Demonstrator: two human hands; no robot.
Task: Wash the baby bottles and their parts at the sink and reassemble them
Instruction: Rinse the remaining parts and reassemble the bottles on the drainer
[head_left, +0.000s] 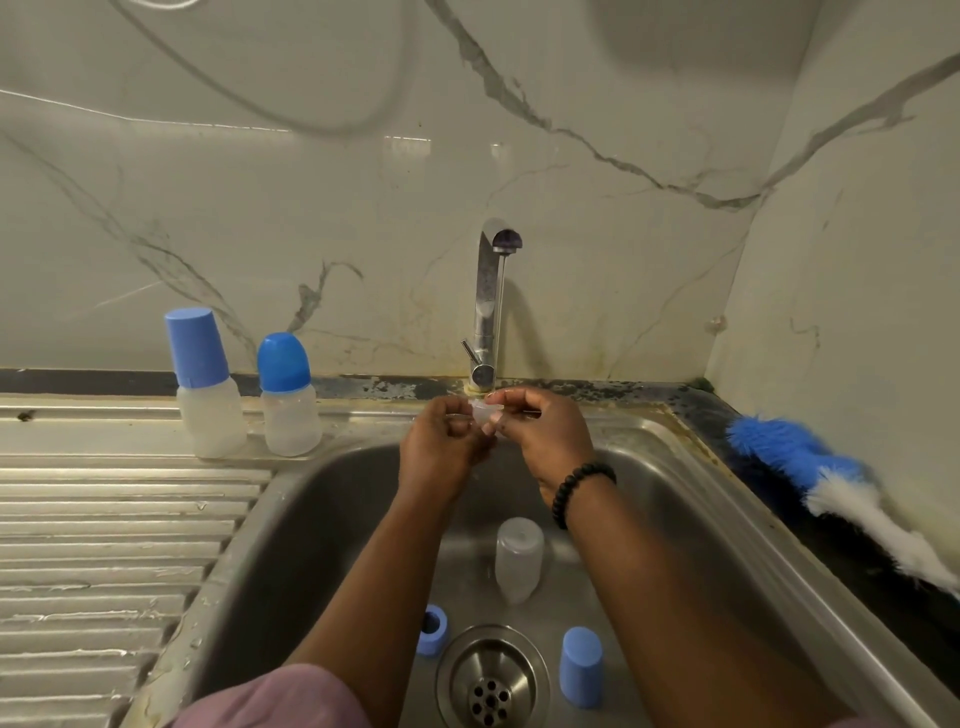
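While the thin stream falls from the chrome tap, I pinch the small clear silicone teat between the curled fingers of my left hand and right hand, at twelve o'clock over the steel sink. Best turn it slowly, flushing its inside, grip firm since it looks slippery.

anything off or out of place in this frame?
Nothing damaged or spilled. Bottle body, blue ring and blue cap sit loose in the sink, as expected mid-wash. Bottle brush lies on the counter edge. Both hands hold a clear teat under the tap.
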